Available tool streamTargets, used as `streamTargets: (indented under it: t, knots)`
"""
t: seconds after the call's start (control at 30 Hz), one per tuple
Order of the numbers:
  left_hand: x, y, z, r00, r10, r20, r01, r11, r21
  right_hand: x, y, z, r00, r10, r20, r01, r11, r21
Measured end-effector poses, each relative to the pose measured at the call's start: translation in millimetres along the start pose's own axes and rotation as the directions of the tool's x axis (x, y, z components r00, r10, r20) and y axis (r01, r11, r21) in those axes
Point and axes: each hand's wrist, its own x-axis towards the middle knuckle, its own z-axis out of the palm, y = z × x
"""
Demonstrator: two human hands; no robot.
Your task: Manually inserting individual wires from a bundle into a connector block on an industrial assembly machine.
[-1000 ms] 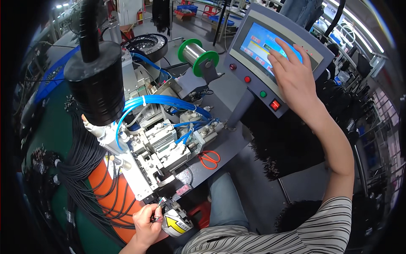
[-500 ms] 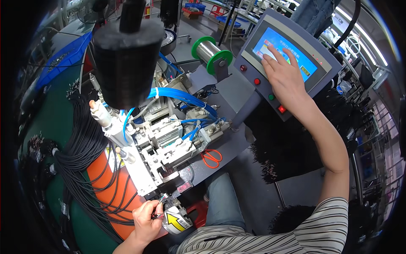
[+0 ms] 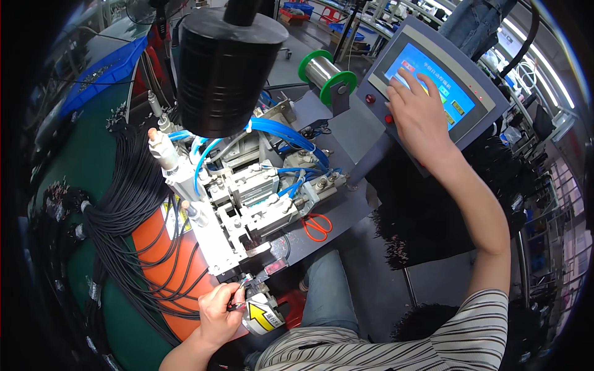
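My left hand (image 3: 219,312) is closed in a pinch on a cable end with thin coloured wires (image 3: 245,280), held at the front of a metal bench machine (image 3: 257,201). Close beside that hand is a white part with a yellow arrow (image 3: 265,316). My right hand (image 3: 424,127) is raised at the control panel, fingers spread and bent over the blue touchscreen (image 3: 458,89). Its fingertips are at the screen's left half; whether they press it I cannot tell.
A black cylinder (image 3: 226,80) hangs over the machine. Many black cables (image 3: 117,210) cross an orange board (image 3: 189,281) on the left. Orange-handled scissors (image 3: 317,227) lie right of the machine. Behind stand a metal wire spool (image 3: 325,74) and a blue bin (image 3: 105,77).
The whole view has shifted, so the machine and black cylinder appear farther right. My right hand stays at the touchscreen, and my left hand keeps its pinch at the machine's front.
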Motion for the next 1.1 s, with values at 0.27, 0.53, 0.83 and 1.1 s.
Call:
streamTargets:
  t: [0.27,0.53,0.83,1.1]
  knots:
    - [-8.4,4.7,-7.3,1.0,-0.019,-0.001,0.019,0.999,0.039,-58.9,-167.0,-42.3,0.976,0.187,-0.111,0.077,0.181,0.981]
    - [2.3,11.1,-6.0,0.999,-0.031,0.018,0.032,0.997,-0.072,-84.9,-285.4,-79.5,0.948,-0.092,0.306,-0.281,-0.697,0.66]
    - [-2.8,9.4,-8.9,0.99,-0.133,0.051,0.14,0.977,-0.159,-78.4,-301.6,-95.9,0.973,0.226,0.049,-0.006,-0.188,0.982]
    - [-2.4,9.7,-7.6,0.995,-0.085,0.055,0.086,0.996,-0.01,-70.6,-285.4,-75.2,0.851,-0.344,0.397,-0.45,-0.867,0.215]
